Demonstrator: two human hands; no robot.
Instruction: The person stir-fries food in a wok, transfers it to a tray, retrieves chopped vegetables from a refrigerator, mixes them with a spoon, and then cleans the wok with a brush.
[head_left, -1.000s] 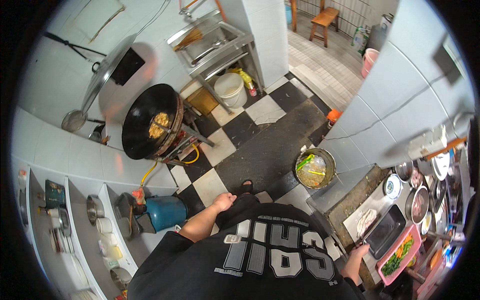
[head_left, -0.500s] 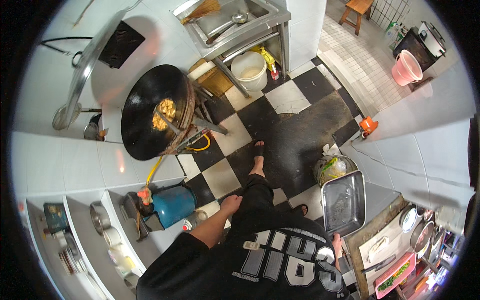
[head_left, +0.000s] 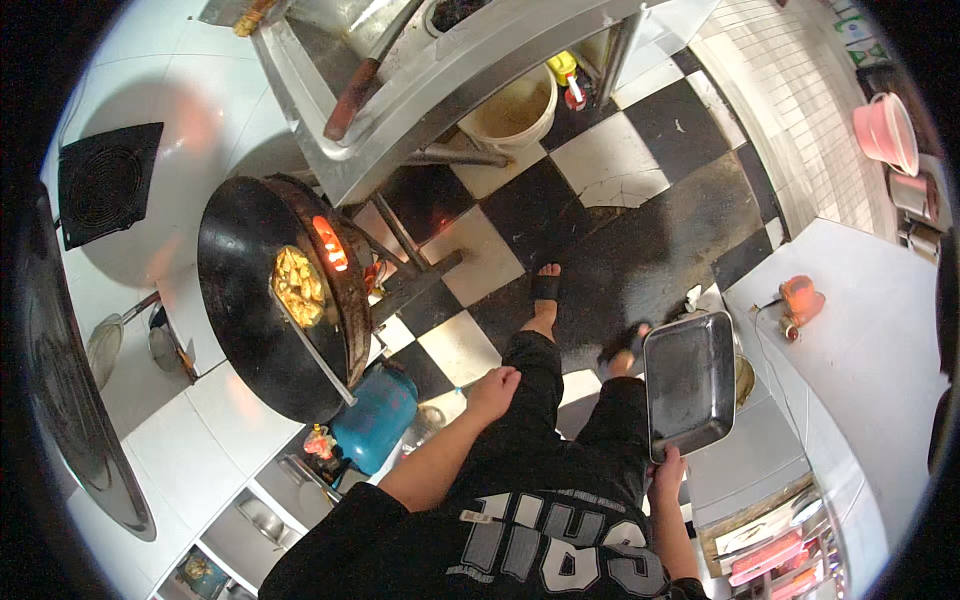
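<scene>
One tray [head_left: 690,385], right fingers [head_left: 672,460] gripping, stove [head_left: 345,300] — newly glowing

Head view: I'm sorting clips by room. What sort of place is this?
Most likely a working kitchen: there is a large wok with food in it, a metal sink, and a dark tray in the right hand.

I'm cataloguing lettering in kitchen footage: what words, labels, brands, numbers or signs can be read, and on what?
Black shirt: large grey-and-white characters on the front; I won't copy them out.
Same shirt, smaller lines: too small to read.
Pale patch on the shirt: too small to read.
Tray in the right hand: no text visible.
</scene>
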